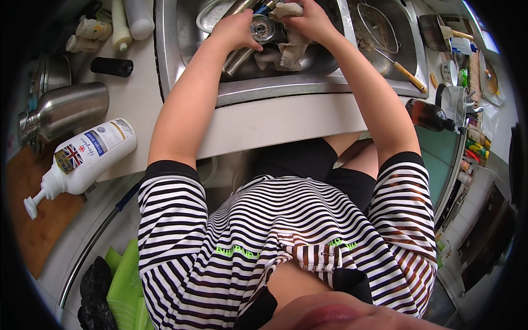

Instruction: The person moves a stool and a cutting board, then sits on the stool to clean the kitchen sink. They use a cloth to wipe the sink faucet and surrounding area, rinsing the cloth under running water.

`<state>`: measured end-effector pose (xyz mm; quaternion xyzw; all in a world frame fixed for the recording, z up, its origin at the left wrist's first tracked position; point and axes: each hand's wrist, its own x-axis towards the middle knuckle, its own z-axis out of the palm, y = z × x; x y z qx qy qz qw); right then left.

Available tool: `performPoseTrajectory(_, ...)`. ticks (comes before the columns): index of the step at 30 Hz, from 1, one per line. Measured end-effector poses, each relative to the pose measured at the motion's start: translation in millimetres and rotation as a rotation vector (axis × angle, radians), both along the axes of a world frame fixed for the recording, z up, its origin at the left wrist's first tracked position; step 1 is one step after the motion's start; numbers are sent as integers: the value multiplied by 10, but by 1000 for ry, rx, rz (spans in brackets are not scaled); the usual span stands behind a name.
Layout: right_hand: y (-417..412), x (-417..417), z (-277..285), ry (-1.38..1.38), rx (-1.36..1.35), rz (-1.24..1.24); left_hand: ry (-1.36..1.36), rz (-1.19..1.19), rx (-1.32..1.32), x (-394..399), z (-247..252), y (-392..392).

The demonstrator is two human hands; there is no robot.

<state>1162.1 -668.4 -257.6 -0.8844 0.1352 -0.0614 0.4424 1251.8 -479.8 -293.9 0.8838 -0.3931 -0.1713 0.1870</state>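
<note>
In the left basin of a steel sink (pixel 288 84), my left hand (pixel 236 33) curls its thumb and fingers around a round metal piece (pixel 262 29) with a hub at its centre. My right hand (pixel 315 22) grips a wet, greyish cloth (pixel 287 10) just right of that piece. More crumpled cloth (pixel 293 53) hangs or lies below it, partly on the basin floor. A shiny metal tube (pixel 238 62) lies under my left hand. Another metal cylinder and a blue item (pixel 260 8) show at the top edge, partly cut off.
In the right basin lie a wire loop (pixel 378 27) and a wooden-handled tool (pixel 408 76). A white dish soap pump bottle (pixel 93 154), a steel bottle (pixel 74 108) and a black cylinder (pixel 111 67) lie left. A dark brown bottle (pixel 429 114) sits right, beside a saucepan (pixel 433 33).
</note>
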Motion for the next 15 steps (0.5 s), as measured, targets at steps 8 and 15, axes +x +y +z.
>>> performPoseTrajectory(8, 75, 308, -160, 52, 93, 173, -53, -22, 6, -34, 96, 19)
performPoseTrajectory(15, 208, 332, 55, 71, -137, 224, -46, -38, 25, -40, 155, 24)
